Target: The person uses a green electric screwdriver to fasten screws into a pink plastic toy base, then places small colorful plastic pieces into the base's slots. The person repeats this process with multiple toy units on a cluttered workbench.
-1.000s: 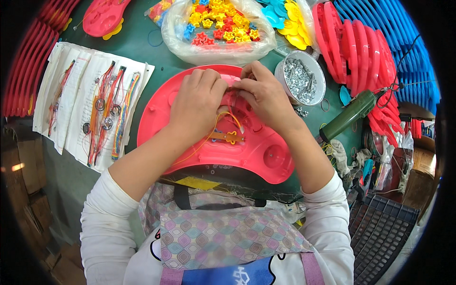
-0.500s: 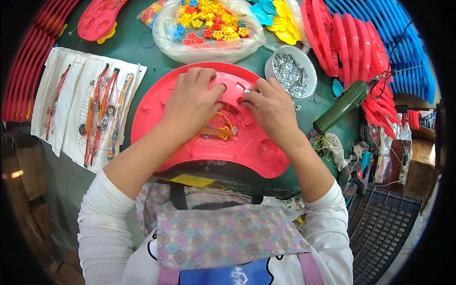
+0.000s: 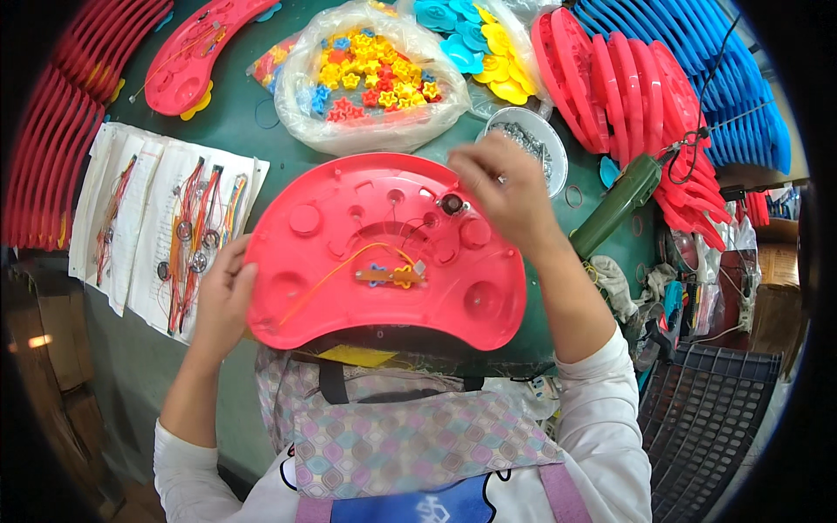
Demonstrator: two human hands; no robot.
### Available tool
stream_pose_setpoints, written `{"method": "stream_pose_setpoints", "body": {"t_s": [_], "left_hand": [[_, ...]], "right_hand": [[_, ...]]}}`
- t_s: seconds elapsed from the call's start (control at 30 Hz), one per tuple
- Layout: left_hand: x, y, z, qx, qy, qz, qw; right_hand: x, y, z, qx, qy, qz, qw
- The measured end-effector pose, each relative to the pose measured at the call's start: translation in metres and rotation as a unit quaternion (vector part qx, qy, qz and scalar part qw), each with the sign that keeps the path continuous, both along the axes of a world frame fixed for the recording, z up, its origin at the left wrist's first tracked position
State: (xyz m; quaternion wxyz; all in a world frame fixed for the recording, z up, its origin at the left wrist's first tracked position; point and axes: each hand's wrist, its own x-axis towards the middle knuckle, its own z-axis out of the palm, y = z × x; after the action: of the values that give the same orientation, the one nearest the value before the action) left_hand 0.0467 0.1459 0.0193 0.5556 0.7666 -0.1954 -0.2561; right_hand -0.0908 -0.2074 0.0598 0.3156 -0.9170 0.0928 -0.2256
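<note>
A kidney-shaped red plastic shell (image 3: 349, 235) lies hollow side up in front of me on the green table. Inside it sit a small brown circuit strip with yellow and blue star pieces (image 3: 392, 275), orange wires, and a round black speaker (image 3: 452, 204). My left hand (image 3: 222, 296) grips the shell's left edge. My right hand (image 3: 506, 187) hovers over the shell's upper right rim, next to the speaker, fingers pinched; I cannot see whether anything small is between them.
A white bowl of metal screws (image 3: 534, 144) stands just behind my right hand. A green electric screwdriver (image 3: 617, 205) lies at the right. A clear bag of coloured star pieces (image 3: 370, 78) is behind the shell; wire sets on paper (image 3: 174, 227) at left; stacked red shells (image 3: 628, 87) and blue shells (image 3: 724, 78) at back right.
Both hands were working together over the shell's middle. Now my left hand has moved to the shell's left edge and my right hand has lifted toward the screw bowl.
</note>
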Motion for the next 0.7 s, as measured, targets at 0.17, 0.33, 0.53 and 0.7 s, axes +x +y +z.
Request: {"method": "stream_pose_setpoints", "body": {"t_s": [0.17,0.33,0.53,0.7], "left_hand": [[0.071,0.011,0.034,-0.053,-0.134,0.149,0.978],[0.209,0.001,0.053,-0.267,-0.115,0.16,0.943],[0.332,-0.008,0.012,-0.249,-0.038,0.214,0.944],[0.346,-0.008,-0.025,-0.201,0.047,0.195,0.959]], "right_hand": [[0.043,-0.074,0.001,-0.07,-0.054,-0.14,0.986],[0.095,-0.148,-0.035,-0.179,0.075,-0.155,0.969],[0.126,-0.152,-0.05,-0.377,0.051,-0.089,0.921],[0.1,-0.147,-0.024,-0.208,-0.133,-0.163,0.955]]}}
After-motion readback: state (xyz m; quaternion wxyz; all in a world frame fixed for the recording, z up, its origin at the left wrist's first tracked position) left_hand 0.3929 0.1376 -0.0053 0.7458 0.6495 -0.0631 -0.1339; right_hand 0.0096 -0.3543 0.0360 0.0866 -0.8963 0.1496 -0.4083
